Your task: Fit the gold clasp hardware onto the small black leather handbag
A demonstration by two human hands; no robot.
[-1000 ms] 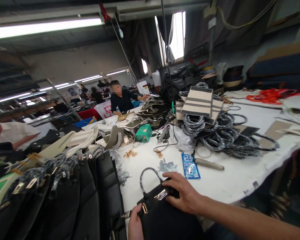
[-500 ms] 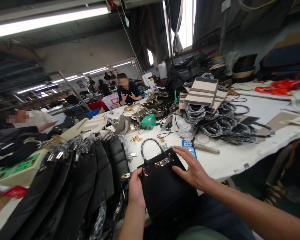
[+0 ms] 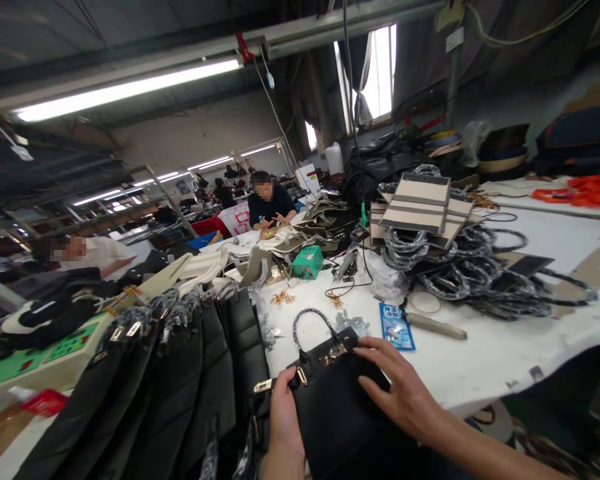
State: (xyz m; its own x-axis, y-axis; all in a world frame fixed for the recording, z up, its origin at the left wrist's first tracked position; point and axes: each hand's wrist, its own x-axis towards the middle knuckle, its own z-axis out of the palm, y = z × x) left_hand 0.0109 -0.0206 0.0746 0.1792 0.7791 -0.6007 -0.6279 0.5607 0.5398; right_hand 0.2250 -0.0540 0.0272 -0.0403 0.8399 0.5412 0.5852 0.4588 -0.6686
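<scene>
Crowded workroom, one side firm and the other spread

Strip lights (image 3: 130, 90) hang above a long white bench (image 3: 485, 360), where a co-worker in a dark top (image 3: 280, 200) sits toward the far end. Near the wearer, a black handbag (image 3: 345, 417) is between the two hands, tilted, its looped handle (image 3: 300, 321) pointing away over the bench and its lower part sinking into shadow at the bottom of the view. Its top edge slants, the right corner farther off than the left.

At the bag's left edge, the left hand (image 3: 286, 413) has a closed grip, thumb over the front just beside a gold buckle (image 3: 301, 377). The right hand (image 3: 405, 393) keeps a wide grip: fingers at the upper right corner, thumb apart from them over the front panel. How hard it presses, I cannot tell. Between the hands, along the top edge, the metal clasp (image 3: 333, 355) is nearer the right fingertips than the left thumb.

A row of black bags (image 3: 215, 373) leans just to the left. Beyond the right hand, a blue packet (image 3: 397, 327) lies beside a grey-handled tool (image 3: 437, 325).
</scene>
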